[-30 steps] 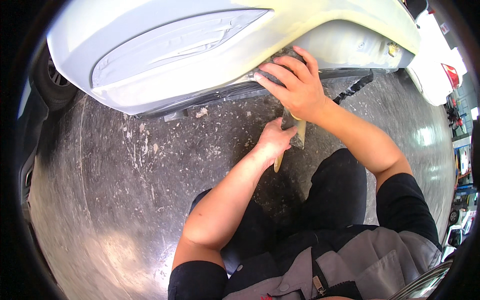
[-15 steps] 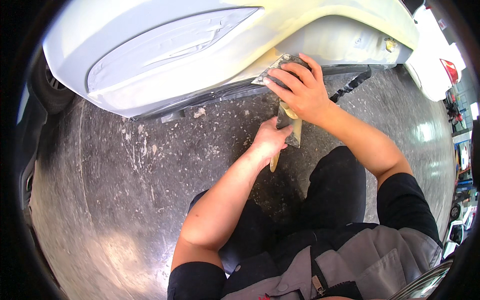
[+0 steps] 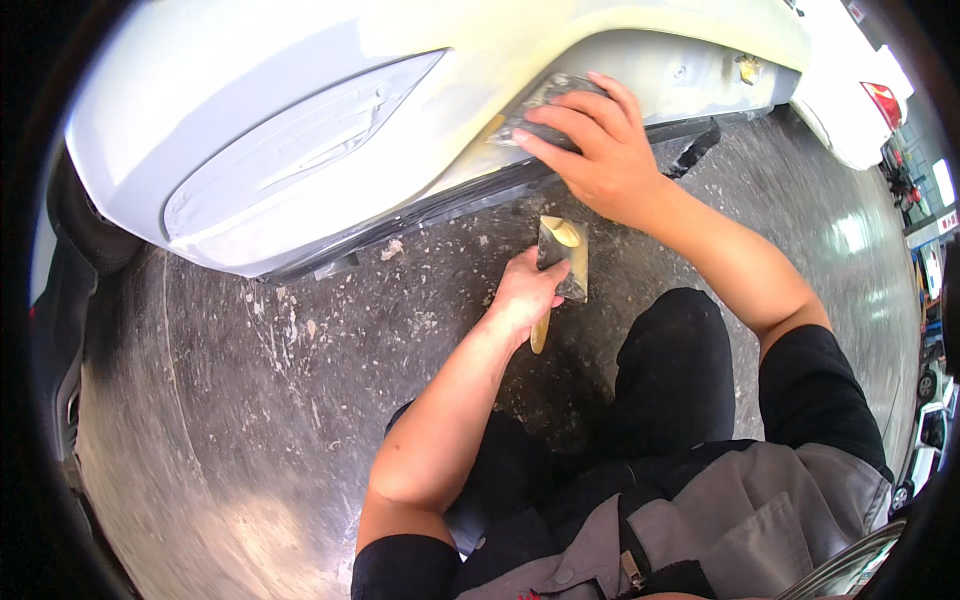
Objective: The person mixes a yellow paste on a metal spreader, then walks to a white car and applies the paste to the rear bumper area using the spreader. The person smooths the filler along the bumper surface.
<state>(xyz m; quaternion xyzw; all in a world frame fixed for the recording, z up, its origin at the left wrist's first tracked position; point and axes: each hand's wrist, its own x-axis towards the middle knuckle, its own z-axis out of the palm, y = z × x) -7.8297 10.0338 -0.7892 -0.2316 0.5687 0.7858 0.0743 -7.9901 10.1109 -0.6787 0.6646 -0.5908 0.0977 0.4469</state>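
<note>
Though glossy, speckled floor (image 3: 290,400) below bumper (image 3: 470,80).

There was one left hand (image 3: 530,292) and one right hand (image 3: 605,160), so two hands in all. There were two sleeves (image 3: 820,385), one putty knife (image 3: 577,275), one flat spreader (image 3: 555,94) and one blob of putty (image 3: 566,233). There was one bumper (image 3: 400,170) and one red tail light (image 3: 882,104). The cars (image 3: 932,435) far away were too small to count.
</note>
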